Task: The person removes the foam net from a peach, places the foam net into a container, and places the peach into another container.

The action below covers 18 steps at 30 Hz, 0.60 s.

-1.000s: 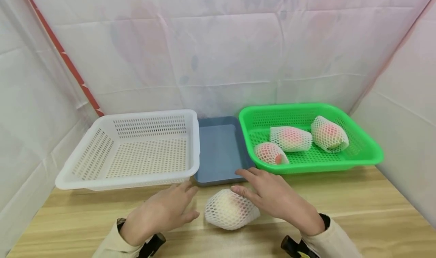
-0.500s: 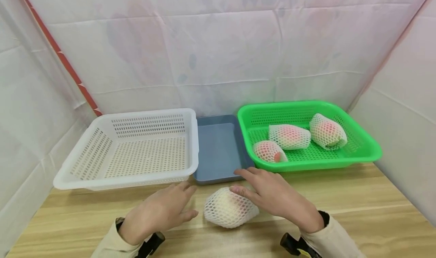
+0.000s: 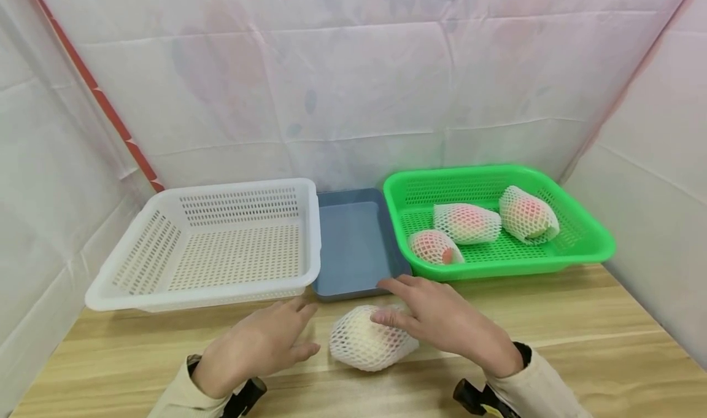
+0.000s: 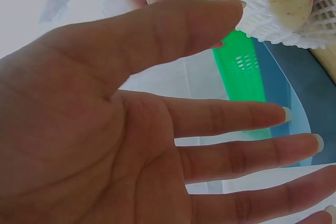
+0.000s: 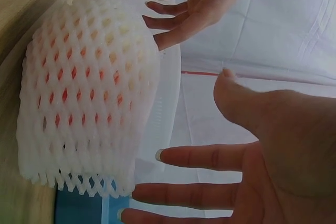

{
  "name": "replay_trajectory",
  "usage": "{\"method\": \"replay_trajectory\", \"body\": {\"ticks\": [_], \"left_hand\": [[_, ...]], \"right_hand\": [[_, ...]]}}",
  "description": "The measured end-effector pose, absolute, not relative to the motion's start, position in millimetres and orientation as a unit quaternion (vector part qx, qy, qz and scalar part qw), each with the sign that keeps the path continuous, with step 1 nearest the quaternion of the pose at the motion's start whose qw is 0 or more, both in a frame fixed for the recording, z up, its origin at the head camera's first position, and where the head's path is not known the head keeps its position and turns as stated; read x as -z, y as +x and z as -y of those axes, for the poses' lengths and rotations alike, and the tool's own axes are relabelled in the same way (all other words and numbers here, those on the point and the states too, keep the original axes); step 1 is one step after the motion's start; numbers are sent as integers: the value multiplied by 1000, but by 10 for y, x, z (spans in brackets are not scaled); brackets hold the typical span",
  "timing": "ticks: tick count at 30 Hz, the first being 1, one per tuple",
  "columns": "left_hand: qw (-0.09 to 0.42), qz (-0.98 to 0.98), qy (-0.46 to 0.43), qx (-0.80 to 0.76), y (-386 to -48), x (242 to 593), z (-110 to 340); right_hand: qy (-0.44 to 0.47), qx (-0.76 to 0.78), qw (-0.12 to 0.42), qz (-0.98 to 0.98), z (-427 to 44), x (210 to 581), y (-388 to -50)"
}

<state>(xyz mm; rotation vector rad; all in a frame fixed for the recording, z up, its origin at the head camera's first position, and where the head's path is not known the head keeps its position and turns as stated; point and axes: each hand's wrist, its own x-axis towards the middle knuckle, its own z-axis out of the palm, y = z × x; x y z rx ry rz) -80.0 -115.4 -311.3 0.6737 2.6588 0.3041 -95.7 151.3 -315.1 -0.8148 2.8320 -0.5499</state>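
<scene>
A fruit in a white foam net (image 3: 369, 339) lies on the wooden table between the two hands; through the mesh it looks pale yellow and, in the right wrist view, partly red (image 5: 86, 93). To its left the left hand (image 3: 259, 344) hovers with spread, fairly straight fingers, a gap between thumb and fruit. The left wrist view shows that palm (image 4: 147, 129) holding nothing. The right hand (image 3: 447, 320) is at the fruit's right side, its thumb overlapping the net in the head view; the right wrist view shows its fingers (image 5: 199, 195) extended, not curled round the fruit. Contact there I cannot tell.
Behind the hands stand a white perforated basket (image 3: 193, 295) on the left, a blue-grey tray (image 3: 356, 246) in the middle and a green basket (image 3: 497, 267) on the right. Several netted fruits, one of them here (image 3: 468, 223), lie in the green basket. White sheeting (image 3: 353, 86) surrounds the table.
The head view has shifted slightly. Both hands and the netted fruit keep practically the same places relative to each other.
</scene>
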Motion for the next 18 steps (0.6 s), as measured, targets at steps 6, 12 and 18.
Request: {"method": "replay_trajectory", "body": {"ticks": [6,12,18], "left_hand": [[181,-946,245,-108,-794,3123,1157],[181,-946,246,-106,-796,3127,1154],[187,-945,246,-105,-799,3126,1148]], "right_hand": [[-304,195,135,-923,-1514,3166,-937],[-312,171,146,-923,-1438,3250,-910],[-324,152,129,-925,-1378,3317,-907]]}}
